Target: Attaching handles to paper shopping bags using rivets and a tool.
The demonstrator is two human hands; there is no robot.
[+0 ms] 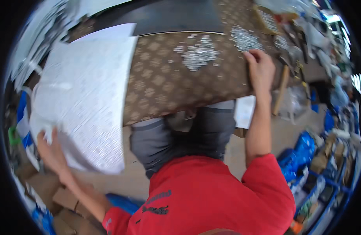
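Note:
My left hand (pixel 53 154) is at the lower left edge of a large white textured sheet (pixel 86 90), its fingers apart and smeared by motion. Something whitish shows by the fingertips, too blurred to name. The sheet lies over the left of the table and hangs past its front edge. My right hand (pixel 262 70) is over the table's right side, thumb and forefinger drawn together at the near edge of a pile of small silvery metal pieces (pixel 245 38). What it pinches, if anything, is too small to see. Another silvery heap (pixel 199 54) lies mid-table.
The table has a brown patterned cover (pixel 149 82). A dark flat panel (pixel 176 17) lies at the back. On the right are a box of metal pieces (pixel 268 20), a wooden handle (pixel 281 89) and tools. Cardboard boxes (pixel 65 197) and blue bags (pixel 300 152) flank me.

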